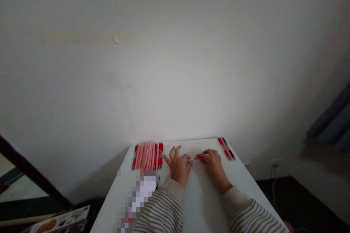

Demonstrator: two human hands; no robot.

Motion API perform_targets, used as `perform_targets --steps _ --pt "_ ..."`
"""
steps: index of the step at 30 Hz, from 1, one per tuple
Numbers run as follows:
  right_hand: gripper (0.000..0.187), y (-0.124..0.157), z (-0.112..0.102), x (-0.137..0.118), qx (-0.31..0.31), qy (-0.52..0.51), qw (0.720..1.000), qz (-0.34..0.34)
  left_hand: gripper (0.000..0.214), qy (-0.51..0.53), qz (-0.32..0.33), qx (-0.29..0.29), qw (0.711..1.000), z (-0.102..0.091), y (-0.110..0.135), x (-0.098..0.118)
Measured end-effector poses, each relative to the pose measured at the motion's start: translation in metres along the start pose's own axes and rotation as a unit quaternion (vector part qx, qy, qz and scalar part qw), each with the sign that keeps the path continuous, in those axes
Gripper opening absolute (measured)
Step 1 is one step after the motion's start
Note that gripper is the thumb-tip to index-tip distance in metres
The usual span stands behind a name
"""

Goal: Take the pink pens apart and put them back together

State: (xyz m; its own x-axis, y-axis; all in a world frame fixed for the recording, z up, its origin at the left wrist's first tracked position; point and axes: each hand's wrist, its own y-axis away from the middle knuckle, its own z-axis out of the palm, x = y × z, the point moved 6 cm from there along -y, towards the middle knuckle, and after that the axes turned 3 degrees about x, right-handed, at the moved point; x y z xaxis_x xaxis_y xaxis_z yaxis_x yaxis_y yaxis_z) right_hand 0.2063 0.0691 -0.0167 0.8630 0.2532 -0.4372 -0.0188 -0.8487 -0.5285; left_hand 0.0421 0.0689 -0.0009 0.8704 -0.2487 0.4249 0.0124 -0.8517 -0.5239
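Note:
My left hand (178, 165) and my right hand (212, 164) meet over the middle of a white table (199, 204). Between their fingertips sits a small red piece (195, 158), pinched by my right hand's fingers; my left thumb and forefinger close toward it while the other left fingers spread upward. A row of several pink and red pens (147, 156) lies just left of my left hand. Two or three pens (226, 148), red and black, lie at the table's far right corner, beside my right hand.
A pale wall rises straight behind the table. A blurred-out patch (142, 193) covers something near my left sleeve. A printed box (61, 220) sits on the floor at lower left. A dark curtain (332, 120) hangs at right, with a wall socket (276, 162) below.

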Motion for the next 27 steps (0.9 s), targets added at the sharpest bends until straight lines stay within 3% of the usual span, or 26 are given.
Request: perform_targets --steps 14,27 --pt "0.027 0.0007 -0.0001 -0.0055 -0.005 0.025 0.999 -0.022 0.006 0.010 -0.010 -0.038 0.999 0.0093 -0.0011 0.0017" --pt "0.021 0.0013 -0.0013 -0.0092 -0.018 0.070 0.997 -0.016 0.007 0.014 0.002 -0.021 1.000 0.0108 0.0001 0.0012"
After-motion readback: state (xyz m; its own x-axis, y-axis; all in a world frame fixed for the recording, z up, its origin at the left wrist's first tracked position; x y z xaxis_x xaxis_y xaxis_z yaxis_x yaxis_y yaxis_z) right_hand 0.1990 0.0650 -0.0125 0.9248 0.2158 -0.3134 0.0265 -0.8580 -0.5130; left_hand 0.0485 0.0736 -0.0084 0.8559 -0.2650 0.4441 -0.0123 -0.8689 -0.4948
